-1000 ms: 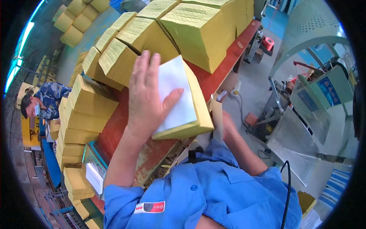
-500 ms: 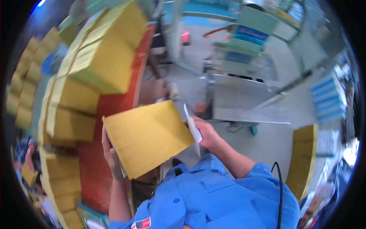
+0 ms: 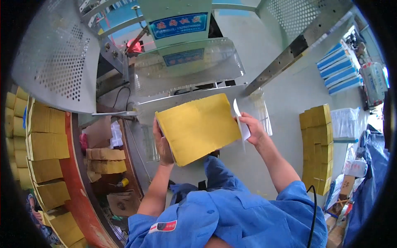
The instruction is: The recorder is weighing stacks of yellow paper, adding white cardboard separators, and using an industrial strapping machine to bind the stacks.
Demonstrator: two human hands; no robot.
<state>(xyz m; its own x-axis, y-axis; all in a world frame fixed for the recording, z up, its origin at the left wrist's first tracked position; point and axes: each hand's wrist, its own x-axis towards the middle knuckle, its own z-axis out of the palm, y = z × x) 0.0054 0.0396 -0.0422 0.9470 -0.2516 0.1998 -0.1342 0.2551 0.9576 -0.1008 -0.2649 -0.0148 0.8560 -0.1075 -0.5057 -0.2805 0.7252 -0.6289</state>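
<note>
A rectangular stack of sheets with a rough-edged yellow face (image 3: pixel 198 128) is held up in front of my body, slightly tilted. My left hand (image 3: pixel 164 145) grips its left edge, fingers partly hidden beneath. At the right edge my right hand (image 3: pixel 253 129) is closed on the stack, with a white sheet (image 3: pixel 237 110) standing out between hand and yellow face. Just beyond the stack is a machine with a metal table (image 3: pixel 155 106) and a clear plastic guard (image 3: pixel 190 68); the stack overlaps the table's front edge in view, and I cannot tell whether they touch.
Perforated metal panels (image 3: pixel 62 70) flank the machine, with a metal bar (image 3: pixel 285 56) on the right. Yellow stacks (image 3: pixel 49 146) line a red table (image 3: pixel 74 169) at left. More yellow stacks (image 3: pixel 316 149) stand at right, near blue-and-white bundles (image 3: pixel 339 68). A person's hand (image 3: pixel 38 215) shows at lower left.
My body and view have turned right, away from the red table. The machine now lies straight ahead, and the yellow-faced stack is in front of it, still between both hands.
</note>
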